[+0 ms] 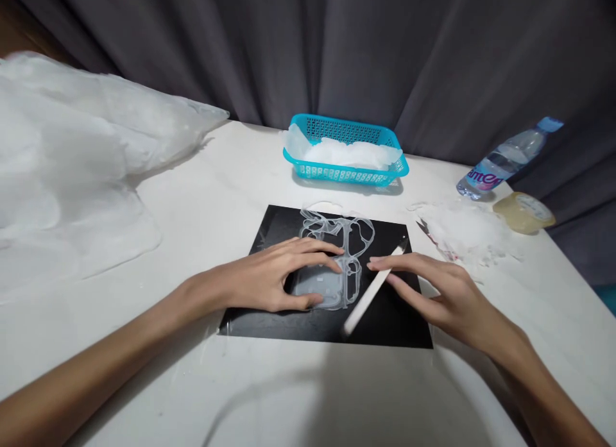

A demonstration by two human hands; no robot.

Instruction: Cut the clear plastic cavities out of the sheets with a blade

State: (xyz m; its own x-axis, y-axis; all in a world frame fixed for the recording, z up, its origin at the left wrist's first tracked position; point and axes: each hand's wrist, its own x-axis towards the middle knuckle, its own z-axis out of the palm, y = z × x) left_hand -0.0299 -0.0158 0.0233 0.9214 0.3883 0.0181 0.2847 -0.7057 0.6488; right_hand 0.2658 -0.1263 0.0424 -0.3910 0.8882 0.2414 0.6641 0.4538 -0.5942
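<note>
A translucent plastic piece with curved cut-outs (319, 285) lies on a black mat (283, 327) on the white table. Its looping upper part reaches the mat's far edge. My left hand (283, 274) rests over the left side of the piece, fingers spread, fingertips touching it. Over the right part of the mat, my right hand (437, 286) holds a slim white tool (368, 301) between thumb and fingers. The tool slants, its near end slightly blurred, and its dark far tip points away from me.
Behind the mat stands a blue basket (346, 174) with white translucent sheets. Clear bags (72, 145) fill the left. At the right are small scissors (428, 232), plastic scraps (474, 232), a tape roll (523, 212) and a water bottle (505, 161). A grey curtain (366, 56) hangs behind.
</note>
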